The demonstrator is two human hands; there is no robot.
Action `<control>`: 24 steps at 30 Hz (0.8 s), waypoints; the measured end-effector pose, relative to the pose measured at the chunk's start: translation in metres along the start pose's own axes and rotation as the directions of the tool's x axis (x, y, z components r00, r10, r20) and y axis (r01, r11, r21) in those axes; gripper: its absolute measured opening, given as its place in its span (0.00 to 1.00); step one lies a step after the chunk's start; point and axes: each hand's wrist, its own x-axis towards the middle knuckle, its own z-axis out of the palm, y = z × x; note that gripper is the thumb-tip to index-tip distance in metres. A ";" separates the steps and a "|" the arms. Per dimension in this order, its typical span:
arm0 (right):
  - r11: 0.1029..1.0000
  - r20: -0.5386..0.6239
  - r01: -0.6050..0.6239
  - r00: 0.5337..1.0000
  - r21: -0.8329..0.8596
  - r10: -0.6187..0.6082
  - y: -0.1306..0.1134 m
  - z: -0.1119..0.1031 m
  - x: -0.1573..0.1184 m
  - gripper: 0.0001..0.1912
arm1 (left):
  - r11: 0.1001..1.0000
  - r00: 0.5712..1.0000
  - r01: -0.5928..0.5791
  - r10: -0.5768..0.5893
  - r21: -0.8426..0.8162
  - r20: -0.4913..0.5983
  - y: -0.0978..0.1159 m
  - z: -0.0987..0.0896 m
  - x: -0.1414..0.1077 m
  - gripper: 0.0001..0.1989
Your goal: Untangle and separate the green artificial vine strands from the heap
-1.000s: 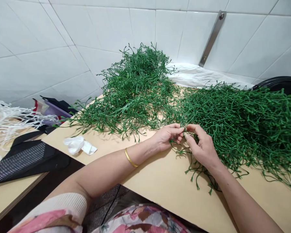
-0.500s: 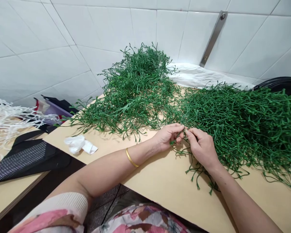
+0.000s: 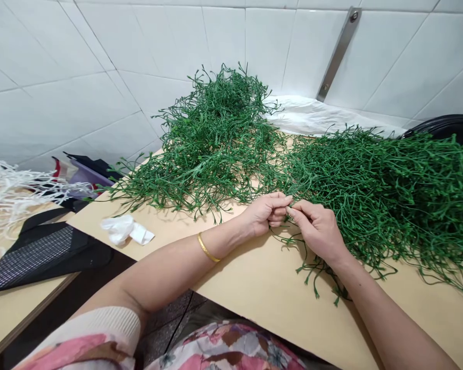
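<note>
Fingertips [image 3: 288, 199] on left hand [image 3: 267, 211] and right hand [image 3: 319, 229] pinching together, I'm watching remotely, honestly can't tell on what, green stems [image 3: 355, 187] sprawling over tan tabletop [image 3: 262, 277]

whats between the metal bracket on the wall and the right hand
In the head view, going down from the bracket to the right hand, there's white sheeting, then green stems.

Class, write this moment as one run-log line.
left hand: pinched | right hand: pinched, beside left | anything held: unclear | green stems: heaped on table
</note>
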 end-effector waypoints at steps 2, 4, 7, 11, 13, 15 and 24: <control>0.995 0.053 -0.017 0.999 0.102 0.012 -0.001 -0.002 0.001 0.15 | 0.997 0.998 0.057 -0.056 -0.049 0.031 0.001 -0.001 0.000 0.18; 0.973 0.116 -0.037 0.993 0.226 0.011 0.001 -0.006 0.001 0.15 | 0.994 0.995 0.073 -0.068 -0.078 0.068 0.001 0.000 0.000 0.19; 0.923 0.191 -0.047 0.981 0.382 -0.029 0.004 -0.012 0.002 0.15 | 0.992 0.988 0.081 -0.068 -0.094 0.142 0.001 0.003 -0.003 0.17; 0.879 0.284 -0.049 0.953 0.475 -0.100 0.008 -0.021 0.003 0.16 | 0.987 0.972 0.119 -0.092 -0.112 0.217 -0.001 0.010 -0.009 0.15; 0.877 0.333 -0.059 0.935 0.478 -0.119 0.008 -0.026 0.003 0.18 | 0.980 0.961 0.156 -0.122 -0.122 0.249 -0.003 0.013 -0.012 0.14; 0.877 0.383 -0.081 0.916 0.474 -0.122 0.008 -0.031 0.002 0.18 | 0.973 0.949 0.189 -0.148 -0.129 0.279 -0.004 0.016 -0.015 0.12; 0.835 0.348 -0.203 0.937 0.511 0.015 0.015 -0.028 0.002 0.17 | 0.975 0.972 0.130 -0.089 -0.179 0.217 -0.006 0.014 -0.010 0.16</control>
